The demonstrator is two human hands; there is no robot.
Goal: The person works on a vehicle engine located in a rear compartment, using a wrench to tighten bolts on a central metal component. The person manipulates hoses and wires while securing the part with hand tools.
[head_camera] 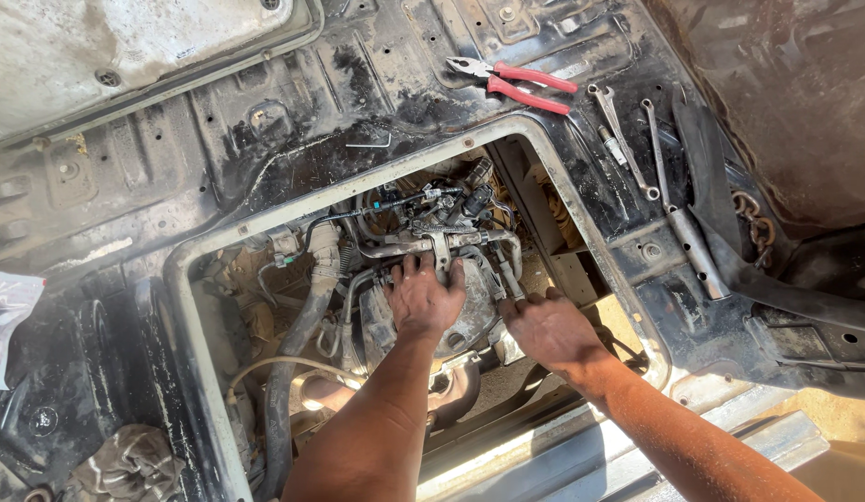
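Both my hands reach down through a rectangular opening [181,279] in a dirty vehicle floor onto an engine [451,232] with pipes and hoses. My left hand [421,296] rests on top of a grey metal housing, its fingers curled against a pipe bracket just above. My right hand [544,325] sits to the right of it, fingers closed around a slim metal tool [505,271] that points up toward the pipes. A thick black hose [298,344] runs down the left side of the engine.
Red-handled pliers [516,84] lie on the floor panel above the opening. Two long wrenches [628,139] and a ratchet handle [693,242] lie at right, beside a chain [753,223]. A small hex key [372,142] lies near the top edge. A rag [126,465] sits bottom left.
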